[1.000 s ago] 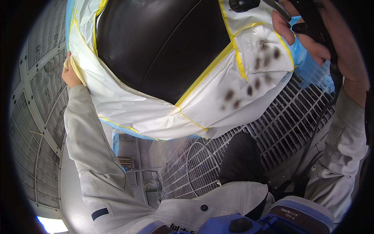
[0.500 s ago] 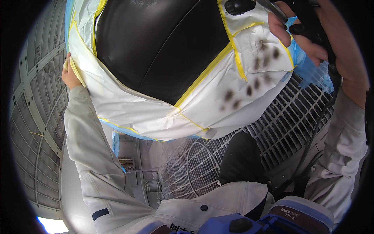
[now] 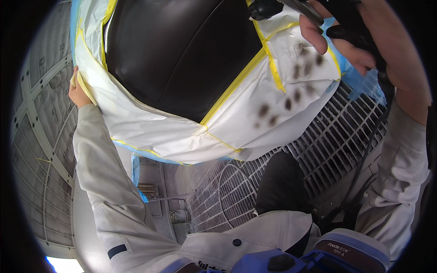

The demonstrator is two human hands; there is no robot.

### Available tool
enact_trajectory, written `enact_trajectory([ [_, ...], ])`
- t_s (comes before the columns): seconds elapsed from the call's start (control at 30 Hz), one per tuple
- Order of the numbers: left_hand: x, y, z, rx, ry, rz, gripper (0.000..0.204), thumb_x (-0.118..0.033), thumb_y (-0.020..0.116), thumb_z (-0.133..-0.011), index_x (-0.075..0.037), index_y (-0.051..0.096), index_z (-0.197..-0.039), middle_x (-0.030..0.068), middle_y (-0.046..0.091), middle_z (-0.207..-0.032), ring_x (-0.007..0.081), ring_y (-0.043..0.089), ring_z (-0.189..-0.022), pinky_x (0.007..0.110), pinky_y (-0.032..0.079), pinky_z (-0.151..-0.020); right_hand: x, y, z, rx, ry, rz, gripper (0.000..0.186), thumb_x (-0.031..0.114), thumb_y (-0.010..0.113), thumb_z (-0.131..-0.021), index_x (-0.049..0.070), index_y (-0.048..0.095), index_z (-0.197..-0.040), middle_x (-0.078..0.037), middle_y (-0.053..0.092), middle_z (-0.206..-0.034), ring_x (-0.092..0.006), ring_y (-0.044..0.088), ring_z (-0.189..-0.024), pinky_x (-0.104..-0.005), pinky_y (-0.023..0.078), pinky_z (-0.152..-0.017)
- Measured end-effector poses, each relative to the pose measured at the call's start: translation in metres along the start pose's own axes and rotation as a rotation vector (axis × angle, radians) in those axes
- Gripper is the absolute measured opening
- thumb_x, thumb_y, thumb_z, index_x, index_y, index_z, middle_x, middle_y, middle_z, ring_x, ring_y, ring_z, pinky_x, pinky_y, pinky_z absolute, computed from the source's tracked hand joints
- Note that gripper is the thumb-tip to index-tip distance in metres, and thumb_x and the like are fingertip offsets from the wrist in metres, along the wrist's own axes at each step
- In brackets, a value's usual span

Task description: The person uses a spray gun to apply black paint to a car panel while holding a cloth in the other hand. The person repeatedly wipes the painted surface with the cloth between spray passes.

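Note:
A glossy black car panel (image 3: 168, 59) curves away ahead of me, framed by white masking paper (image 3: 159, 120) and yellow tape (image 3: 236, 84). Dark paint spots mark the paper at the right. My right hand (image 3: 337, 41), at the upper right, is wrapped round a spray gun (image 3: 302, 11) whose dark front end points left over the panel's right edge. Part of the gun is cut off by the top of the picture. At the far left my left hand (image 3: 79, 93) holds a folded pale yellow cloth (image 3: 86, 86) against the paper's edge.
A dark hose (image 3: 371, 141) hangs down from beside my right forearm. Metal floor grating (image 3: 327, 136) lies below, with another hose (image 3: 223, 182) looping over it. Blue plastic film (image 3: 364, 84) hangs by the gun hand. A panelled wall (image 3: 41, 136) stands at the left.
The panel and its masking sit slightly further left in view. My right hand with the spray gun has shifted a little left. My left hand keeps the cloth at the paper's edge.

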State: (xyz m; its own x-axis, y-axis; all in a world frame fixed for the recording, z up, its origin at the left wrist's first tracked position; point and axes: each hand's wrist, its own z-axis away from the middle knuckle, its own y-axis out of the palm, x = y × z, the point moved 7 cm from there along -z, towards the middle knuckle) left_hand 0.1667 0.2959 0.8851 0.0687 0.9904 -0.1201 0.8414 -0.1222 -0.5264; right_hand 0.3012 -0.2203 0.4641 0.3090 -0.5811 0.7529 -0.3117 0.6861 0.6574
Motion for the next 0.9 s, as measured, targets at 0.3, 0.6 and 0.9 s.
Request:
enact_trajectory([
  [0.3, 0.01, -0.001, -0.005, 0.037, 0.005, 0.049, 0.031, -0.006, 0.067, -0.102, 0.009, 0.073, -0.129, 0.0143, 0.073, -0.137, 0.0198, 0.071, -0.116, 0.03, 0.055, -0.103, -0.001, -0.007, -0.004, -0.017, 0.017, -0.003, 0.058, 0.056, 0.049, -0.108, 0.002, 0.066, -0.097, -0.021, 0.065, -0.066, -0.0167, 0.046, -0.035, -0.0272, 0.032, -0.033],
  [0.6, -0.001, 0.002, 0.001, 0.014, -0.001, 0.006, 0.032, -0.005, 0.068, -0.102, 0.007, 0.072, -0.132, 0.0135, 0.073, -0.137, 0.0199, 0.071, -0.118, 0.03, 0.054, -0.105, 0.007, 0.002, -0.005, -0.013, -0.01, -0.01, 0.057, 0.056, 0.049, -0.108, 0.003, 0.066, -0.097, -0.021, 0.065, -0.066, -0.0168, 0.046, -0.035, -0.0273, 0.032, -0.033],
  [0.9, -0.005, 0.003, 0.003, 0.01, -0.009, 0.012, 0.035, -0.013, 0.066, -0.104, 0.005, 0.072, -0.134, 0.0129, 0.075, -0.133, 0.0186, 0.071, -0.116, 0.028, 0.054, -0.102, 0.009, 0.007, 0.013, -0.034, -0.021, 0.008, 0.057, 0.056, 0.05, -0.108, 0.003, 0.066, -0.097, -0.021, 0.065, -0.066, -0.017, 0.046, -0.035, -0.0273, 0.032, -0.033],
])
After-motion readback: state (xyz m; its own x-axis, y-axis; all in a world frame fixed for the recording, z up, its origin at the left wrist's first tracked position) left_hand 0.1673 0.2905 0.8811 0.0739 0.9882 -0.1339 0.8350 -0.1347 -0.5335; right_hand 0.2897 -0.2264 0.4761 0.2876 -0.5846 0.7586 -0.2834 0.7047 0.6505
